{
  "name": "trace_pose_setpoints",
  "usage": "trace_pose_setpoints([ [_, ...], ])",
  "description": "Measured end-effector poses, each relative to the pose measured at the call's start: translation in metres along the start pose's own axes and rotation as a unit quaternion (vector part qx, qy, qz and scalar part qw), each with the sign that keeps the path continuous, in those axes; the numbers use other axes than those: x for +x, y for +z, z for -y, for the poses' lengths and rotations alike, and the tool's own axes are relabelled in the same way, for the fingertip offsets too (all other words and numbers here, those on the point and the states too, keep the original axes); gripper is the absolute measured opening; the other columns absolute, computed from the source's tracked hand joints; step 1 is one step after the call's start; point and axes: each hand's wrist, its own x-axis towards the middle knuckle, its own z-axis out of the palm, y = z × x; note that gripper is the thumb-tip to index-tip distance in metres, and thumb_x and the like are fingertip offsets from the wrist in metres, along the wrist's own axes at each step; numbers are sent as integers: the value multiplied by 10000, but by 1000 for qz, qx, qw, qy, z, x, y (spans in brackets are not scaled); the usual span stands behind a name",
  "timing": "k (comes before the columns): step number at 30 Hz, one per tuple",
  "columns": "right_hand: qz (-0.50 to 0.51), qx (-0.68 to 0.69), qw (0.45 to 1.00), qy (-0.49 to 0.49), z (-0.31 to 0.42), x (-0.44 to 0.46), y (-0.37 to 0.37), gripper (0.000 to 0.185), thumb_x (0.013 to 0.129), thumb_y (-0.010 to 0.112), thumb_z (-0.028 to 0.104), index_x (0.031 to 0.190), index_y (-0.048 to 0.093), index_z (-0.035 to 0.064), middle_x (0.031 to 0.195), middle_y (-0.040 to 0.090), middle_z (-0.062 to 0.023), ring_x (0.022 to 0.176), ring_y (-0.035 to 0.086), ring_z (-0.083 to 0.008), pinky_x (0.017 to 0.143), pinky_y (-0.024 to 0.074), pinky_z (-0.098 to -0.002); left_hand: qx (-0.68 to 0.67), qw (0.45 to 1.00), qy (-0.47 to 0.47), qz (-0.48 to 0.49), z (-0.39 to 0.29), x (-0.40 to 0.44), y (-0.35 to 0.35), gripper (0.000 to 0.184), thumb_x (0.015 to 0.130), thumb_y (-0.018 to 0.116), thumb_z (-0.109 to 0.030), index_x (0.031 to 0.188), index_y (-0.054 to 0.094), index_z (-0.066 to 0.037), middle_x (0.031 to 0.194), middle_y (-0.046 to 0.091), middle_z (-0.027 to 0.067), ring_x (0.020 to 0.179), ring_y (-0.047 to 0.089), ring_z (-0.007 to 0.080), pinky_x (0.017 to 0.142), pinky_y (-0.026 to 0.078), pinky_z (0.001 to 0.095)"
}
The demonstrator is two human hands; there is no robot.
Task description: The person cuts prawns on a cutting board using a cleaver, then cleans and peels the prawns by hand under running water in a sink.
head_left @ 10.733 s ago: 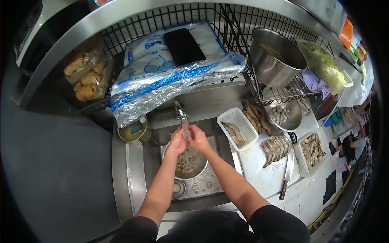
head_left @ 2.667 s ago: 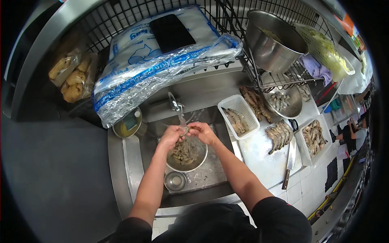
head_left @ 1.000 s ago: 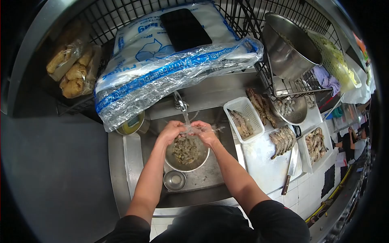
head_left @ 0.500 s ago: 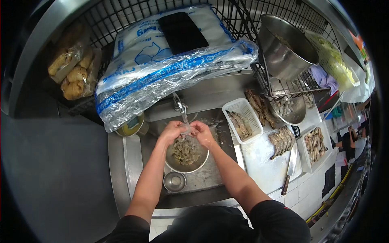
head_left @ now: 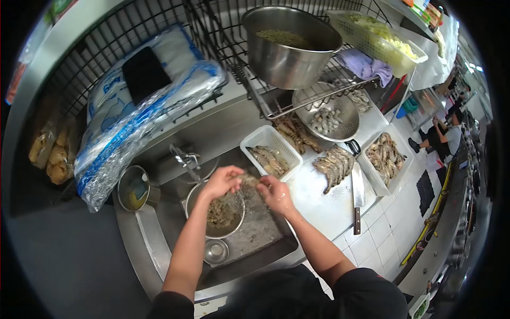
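My left hand is above the right rim of the metal bowl, its fingers curled and partly apart, and nothing can be made out in them. My right hand is pinched around a blurred shrimp between the two hands, near the white basket. Grey-brown pieces lie in the bowl inside the sink. Water runs from the faucet. Whole shrimp lie in the white perforated basket.
A small metal bowl stands in the sink. On the white board are a row of shrimp and a knife. A colander, a shrimp tub and a large pot stand beyond. A person is at the far right.
The view has turned rightward. Both hands have left the running water and moved toward the white basket, with the right hand farther from the left and the shrimp between them.
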Motion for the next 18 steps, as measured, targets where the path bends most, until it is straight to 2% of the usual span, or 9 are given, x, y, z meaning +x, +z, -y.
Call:
trace_pose_setpoints([
  [1,-37,-22,999,14,11,7,-20,190,852,678,128,997,616,22,853,686,-196,805,654,-399,736,513,-456,21,1000,21,1,-22,19,7,285,908,649,-98,1174,609,-5,905,682,80,722,636,123,600,514,286],
  [3,-79,-44,996,27,8,24,-44,172,857,666,120,989,617,21,857,685,-198,815,645,-405,741,506,-478,199,974,102,-39,-39,69,21,358,862,669,-69,1215,614,-49,1042,703,103,876,678,207,767,523,381],
  [4,-115,-88,989,-11,-4,34,-50,172,851,661,112,992,618,22,855,683,-202,816,633,-409,749,494,-487,200,973,105,-37,-45,89,33,358,862,669,-69,1215,614,-49,1042,703,103,876,678,207,767,523,381],
  [6,-147,-205,966,-59,-21,46,-63,191,823,642,84,999,618,14,871,667,-212,857,603,-405,788,465,-491,401,900,127,-116,-51,123,54,416,826,697,-57,1234,623,-82,1169,668,134,1084,635,272,874,492,416],
  [9,-203,-311,928,-35,-35,51,-68,228,794,640,40,1019,646,11,896,659,-189,899,592,-397,837,466,-455,426,890,103,-123,-38,151,67,440,801,718,-93,1232,638,-123,1265,622,141,1226,539,325,969,439,444],
  [11,-166,-286,943,-39,-43,55,-72,237,795,615,26,1031,638,10,913,632,-193,907,595,-390,823,478,-457,418,893,109,-127,-22,165,65,380,814,709,-100,1191,664,-110,1250,628,140,1181,566,332,975,451,436],
  [13,-88,-258,959,-79,-50,61,-64,241,802,592,8,1040,627,-2,953,623,-199,938,596,-386,815,495,-466,412,907,73,-58,-18,165,70,357,825,692,-87,1181,679,-110,1297,605,98,1177,558,334,980,463,452],
  [15,-58,-256,964,-38,-51,73,-52,223,810,595,34,1027,630,-6,1006,631,-192,973,609,-370,832,518,-452,430,895,105,-58,-13,166,77,335,825,686,-103,1160,691,-107,1302,602,94,1165,562,333,968,477,443],
  [18,17,-360,932,25,-68,91,-36,233,852,595,131,1037,637,-5,1099,626,-157,1087,600,-312,876,533,-421,465,869,153,-66,0,170,81,316,834,664,-137,1146,702,-108,1299,606,88,1130,575,338,958,492,431],
])
